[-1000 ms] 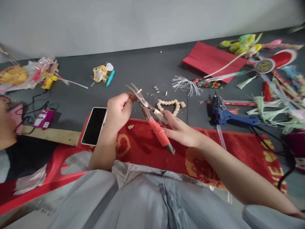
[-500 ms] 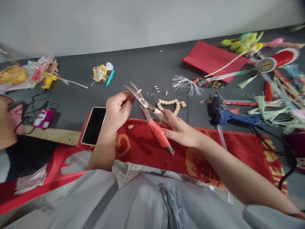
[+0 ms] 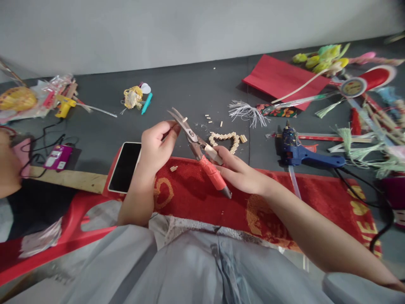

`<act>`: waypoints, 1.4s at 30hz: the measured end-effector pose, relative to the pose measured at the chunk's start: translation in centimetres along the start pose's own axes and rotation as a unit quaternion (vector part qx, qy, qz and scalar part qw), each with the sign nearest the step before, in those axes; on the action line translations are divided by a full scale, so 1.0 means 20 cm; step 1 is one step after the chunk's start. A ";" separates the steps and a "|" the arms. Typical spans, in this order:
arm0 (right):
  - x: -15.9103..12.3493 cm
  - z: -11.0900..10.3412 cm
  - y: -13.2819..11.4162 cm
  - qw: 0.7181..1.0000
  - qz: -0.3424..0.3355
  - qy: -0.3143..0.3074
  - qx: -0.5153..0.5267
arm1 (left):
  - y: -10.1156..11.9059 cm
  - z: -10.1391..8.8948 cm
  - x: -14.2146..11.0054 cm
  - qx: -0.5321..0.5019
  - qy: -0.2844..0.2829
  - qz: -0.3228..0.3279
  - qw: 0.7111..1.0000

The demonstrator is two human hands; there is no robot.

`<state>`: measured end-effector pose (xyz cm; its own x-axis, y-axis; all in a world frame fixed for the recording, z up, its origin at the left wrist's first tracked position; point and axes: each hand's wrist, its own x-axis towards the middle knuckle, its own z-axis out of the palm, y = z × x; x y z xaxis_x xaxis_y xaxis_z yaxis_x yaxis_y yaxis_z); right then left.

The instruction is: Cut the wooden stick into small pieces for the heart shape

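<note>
My right hand (image 3: 238, 171) is wrapped round the handles of pruning shears (image 3: 195, 147), one handle bound in red tape. Their blades point up and left, close to the fingertips of my left hand (image 3: 160, 141). Those fingers are pinched on a thin pale stick (image 3: 185, 120); its short end shows across the blades, and the rest is hidden. Just beyond my right hand, a heart outline (image 3: 224, 136) made of small stick pieces lies on the dark table. Short cut pieces (image 3: 209, 119) are scattered behind it, and another small piece (image 3: 174, 168) rests on the red towel (image 3: 202, 198).
A blue glue gun (image 3: 295, 154) with a cord stands to the right, near a red thread spool (image 3: 368, 82), tassels and sticks. Red paper (image 3: 280, 80) lies behind. At left are a phone (image 3: 125, 166), a yellow glue gun (image 3: 65, 106) and another person's arm (image 3: 9, 164).
The shears' handles and blades have come closer together around the stick. The taped handle has swung up slightly, and my left fingertips have shifted a little right.
</note>
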<state>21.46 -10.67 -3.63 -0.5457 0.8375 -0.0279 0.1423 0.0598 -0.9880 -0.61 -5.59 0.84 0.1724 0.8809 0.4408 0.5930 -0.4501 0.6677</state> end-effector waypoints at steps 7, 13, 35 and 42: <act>0.00 0.00 -0.01 0.999 0.002 -0.001 -0.033 | -0.01 0.00 0.00 0.045 0.006 0.007 0.999; 0.00 0.00 0.00 0.999 0.009 -0.007 -0.031 | -0.01 0.00 0.00 0.048 0.002 0.011 0.999; 0.01 -0.01 0.00 0.999 0.040 -0.019 0.026 | -0.03 0.01 0.00 0.022 -0.011 -0.018 1.000; 0.01 -0.01 0.00 0.996 0.083 -0.030 0.015 | -0.03 0.02 0.01 0.018 -0.012 -0.023 1.000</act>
<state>21.48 -10.38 -3.57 -0.5653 0.8004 -0.1995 0.2098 -0.0945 -0.9732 -0.67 -5.15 0.33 0.1625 0.9042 0.3950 0.6281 -0.4035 0.6654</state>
